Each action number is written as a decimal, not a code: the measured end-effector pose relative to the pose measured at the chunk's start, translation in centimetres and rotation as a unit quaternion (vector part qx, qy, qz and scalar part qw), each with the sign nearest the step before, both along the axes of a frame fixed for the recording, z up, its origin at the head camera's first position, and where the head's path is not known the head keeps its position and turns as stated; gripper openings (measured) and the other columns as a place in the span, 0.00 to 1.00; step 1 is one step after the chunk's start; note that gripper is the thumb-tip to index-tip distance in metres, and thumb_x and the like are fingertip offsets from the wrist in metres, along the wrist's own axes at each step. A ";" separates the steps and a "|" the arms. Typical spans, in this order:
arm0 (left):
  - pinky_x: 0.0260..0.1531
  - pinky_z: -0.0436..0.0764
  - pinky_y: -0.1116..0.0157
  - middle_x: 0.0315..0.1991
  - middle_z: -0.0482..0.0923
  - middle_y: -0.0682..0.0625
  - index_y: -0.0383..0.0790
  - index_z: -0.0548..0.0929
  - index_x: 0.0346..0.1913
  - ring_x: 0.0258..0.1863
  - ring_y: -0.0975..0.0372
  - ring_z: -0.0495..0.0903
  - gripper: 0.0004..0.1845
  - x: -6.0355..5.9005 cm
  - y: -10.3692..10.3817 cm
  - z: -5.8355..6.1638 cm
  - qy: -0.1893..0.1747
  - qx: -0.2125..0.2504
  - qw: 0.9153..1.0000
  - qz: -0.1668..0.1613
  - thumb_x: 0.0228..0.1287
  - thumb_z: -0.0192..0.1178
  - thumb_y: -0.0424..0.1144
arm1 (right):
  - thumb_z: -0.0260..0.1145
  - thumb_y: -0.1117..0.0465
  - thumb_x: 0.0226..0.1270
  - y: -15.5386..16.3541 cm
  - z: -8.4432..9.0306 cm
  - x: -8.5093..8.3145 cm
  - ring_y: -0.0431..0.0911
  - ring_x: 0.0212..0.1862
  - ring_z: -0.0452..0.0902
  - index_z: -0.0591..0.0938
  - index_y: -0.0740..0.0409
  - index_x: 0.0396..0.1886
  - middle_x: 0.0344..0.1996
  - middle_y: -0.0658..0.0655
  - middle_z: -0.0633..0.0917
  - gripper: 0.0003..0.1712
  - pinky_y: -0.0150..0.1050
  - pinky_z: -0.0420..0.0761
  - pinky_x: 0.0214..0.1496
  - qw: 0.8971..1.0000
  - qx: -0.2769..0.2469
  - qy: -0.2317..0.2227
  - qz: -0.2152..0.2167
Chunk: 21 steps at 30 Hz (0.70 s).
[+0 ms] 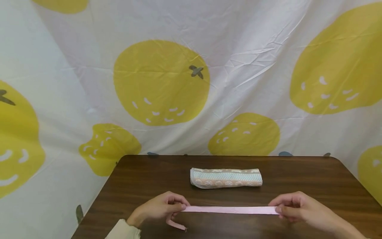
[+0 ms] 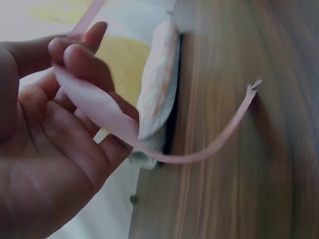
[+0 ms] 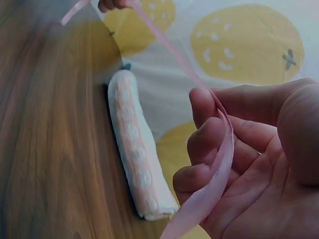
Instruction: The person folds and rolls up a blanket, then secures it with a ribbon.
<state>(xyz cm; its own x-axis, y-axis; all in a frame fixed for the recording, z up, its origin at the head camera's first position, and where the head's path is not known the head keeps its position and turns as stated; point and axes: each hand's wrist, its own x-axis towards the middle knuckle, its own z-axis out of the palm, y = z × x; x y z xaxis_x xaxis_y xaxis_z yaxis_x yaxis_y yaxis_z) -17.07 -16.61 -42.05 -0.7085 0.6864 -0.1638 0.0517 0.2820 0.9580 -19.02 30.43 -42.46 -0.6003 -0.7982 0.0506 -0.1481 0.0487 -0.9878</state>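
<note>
A pink ribbon [image 1: 229, 209] runs straight and level between my two hands, above the near part of the table. My left hand [image 1: 162, 207] pinches it between thumb and fingers, and a short tail with a frayed end [image 2: 251, 89] curls down from there. On the other side my right hand [image 1: 301, 209] pinches the ribbon too; in the right wrist view its tail [image 3: 214, 184] hangs down across the palm. Behind the ribbon lies a rolled patterned towel [image 1: 226, 178] with pale blue and peach bands. Neither hand touches the towel.
The dark brown wooden table [image 1: 155, 176] has rounded far corners. A white cloth with yellow fruit prints [image 1: 161, 83] hangs right behind it and along the left side.
</note>
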 end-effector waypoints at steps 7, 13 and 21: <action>0.33 0.85 0.52 0.33 0.78 0.49 0.28 0.83 0.48 0.30 0.63 0.80 0.13 -0.5 -2.4 -0.2 0.010 -0.029 0.999 0.038 0.72 0.57 0.36 | 0.52 0.71 0.75 1.6 -0.4 -0.5 0.32 0.29 0.73 0.82 0.62 0.54 0.30 0.45 0.81 0.16 0.31 0.76 0.25 0.999 0.043 0.011 -0.019; 0.29 0.81 0.68 0.26 0.76 0.51 0.26 0.82 0.45 0.24 0.66 0.77 0.13 -0.8 -4.6 -0.6 0.008 -0.029 0.998 0.053 0.72 0.57 0.37 | 0.52 0.73 0.74 2.9 -1.2 -1.2 0.42 0.24 0.69 0.82 0.61 0.54 0.25 0.53 0.77 0.17 0.36 0.70 0.19 0.996 0.058 0.059 -0.021; 0.26 0.75 0.72 0.25 0.75 0.54 0.27 0.83 0.43 0.24 0.69 0.73 0.13 -1.1 -6.7 -1.1 0.021 -0.058 0.995 0.080 0.71 0.58 0.38 | 0.53 0.72 0.74 4.9 -1.9 -2.0 0.33 0.24 0.73 0.83 0.59 0.54 0.43 0.49 0.87 0.17 0.31 0.74 0.21 0.993 0.083 0.076 -0.030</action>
